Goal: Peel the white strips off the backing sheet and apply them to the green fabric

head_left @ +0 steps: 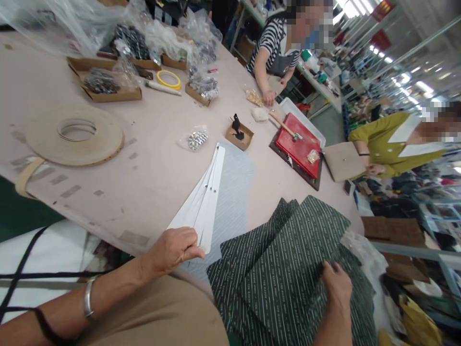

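Observation:
My left hand (181,247) is closed on the near ends of several long white strips (212,202), which fan out over the table and have small round metal-looking dots near their middle. Beneath the strips lies a pale grey-blue sheet (234,182). Toward the right, my right hand (337,282) has its thumb and fingers drawn together on a dark green sheet with white lettered stripes (288,269). More pieces of the same striped material lie under that sheet, overlapping at angles. My right fingertips are partly hidden.
A tape roll (39,139) lies at left. Small cardboard boxes (118,93), a yellow ring (169,80) and a bag of metal parts (197,139) stand farther back. A hammer (286,126) rests on a red board (297,144). Two people work along the far side.

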`<state>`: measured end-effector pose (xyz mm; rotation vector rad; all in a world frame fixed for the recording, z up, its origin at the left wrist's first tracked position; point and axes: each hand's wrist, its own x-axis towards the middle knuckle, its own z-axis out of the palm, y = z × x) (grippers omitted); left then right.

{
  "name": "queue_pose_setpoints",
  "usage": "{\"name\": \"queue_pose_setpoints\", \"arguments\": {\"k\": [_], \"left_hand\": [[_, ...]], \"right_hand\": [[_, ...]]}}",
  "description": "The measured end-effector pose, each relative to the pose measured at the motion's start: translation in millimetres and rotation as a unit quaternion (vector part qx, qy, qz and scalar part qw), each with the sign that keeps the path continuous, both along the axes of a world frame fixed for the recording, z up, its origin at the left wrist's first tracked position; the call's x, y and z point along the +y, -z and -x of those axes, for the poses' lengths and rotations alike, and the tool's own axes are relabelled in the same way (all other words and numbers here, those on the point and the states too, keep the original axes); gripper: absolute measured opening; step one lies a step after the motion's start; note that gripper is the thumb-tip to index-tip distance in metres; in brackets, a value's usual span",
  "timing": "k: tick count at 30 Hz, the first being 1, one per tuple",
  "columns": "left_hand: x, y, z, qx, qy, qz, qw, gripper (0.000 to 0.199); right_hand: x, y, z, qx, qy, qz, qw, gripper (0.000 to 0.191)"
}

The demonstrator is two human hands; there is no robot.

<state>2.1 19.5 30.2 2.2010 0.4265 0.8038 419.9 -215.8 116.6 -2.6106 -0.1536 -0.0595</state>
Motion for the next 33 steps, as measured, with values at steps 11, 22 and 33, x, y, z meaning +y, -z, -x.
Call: {"name": "queue_pose_setpoints", "arguments": {"k": [11, 22, 33], "left_hand": [[-3, -7.2, -1, 0.080, 0.029, -0.099, 0.991, 0.049], [-8, -1.1, 6, 0.089, 0.011, 0.177, 0.980, 0.032], [-10, 1.1, 13, 0.089, -0.041, 0.327, 0.940, 0.026]], "right_hand": [[126, 9.7, 235, 0.184, -0.631, -0.095, 0.747, 0.022], [144, 38.8, 254, 0.126, -0.648, -0.081, 0.747, 0.010], [235, 113.5, 202, 0.345, -0.331, -0.193, 0.857, 0.031]]}}
